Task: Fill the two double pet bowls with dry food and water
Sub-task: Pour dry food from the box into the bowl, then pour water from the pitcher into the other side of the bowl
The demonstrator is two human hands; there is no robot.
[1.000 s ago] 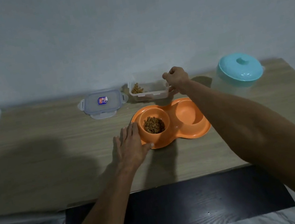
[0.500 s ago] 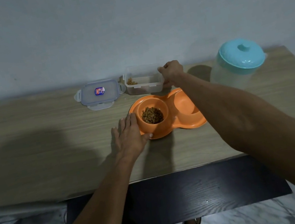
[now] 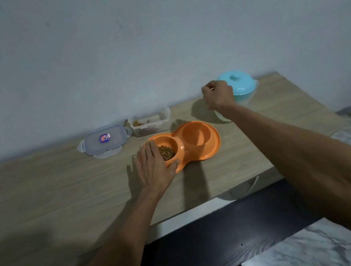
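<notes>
An orange double pet bowl (image 3: 206, 154) lies on the wooden table. Its left cup holds brown dry food (image 3: 166, 152); its right cup looks empty. My left hand (image 3: 153, 167) rests flat on the bowl's left rim, fingers spread. My right hand (image 3: 218, 96) hovers in front of a clear jug with a teal lid (image 3: 238, 82), fingers curled; whether it touches the jug is unclear. Behind the bowl stands a clear food container (image 3: 150, 123) with a little kibble left in it.
The container's lid (image 3: 104, 140) with a blue sticker lies to the left of it. The table's front edge (image 3: 206, 209) runs over a dark panel. A white surface shows at the far left. Marble floor lies to the right.
My right hand has let go of the food container and moved right to the teal-lidded jug. My left hand stays on the bowl. The view has tilted and shifted.
</notes>
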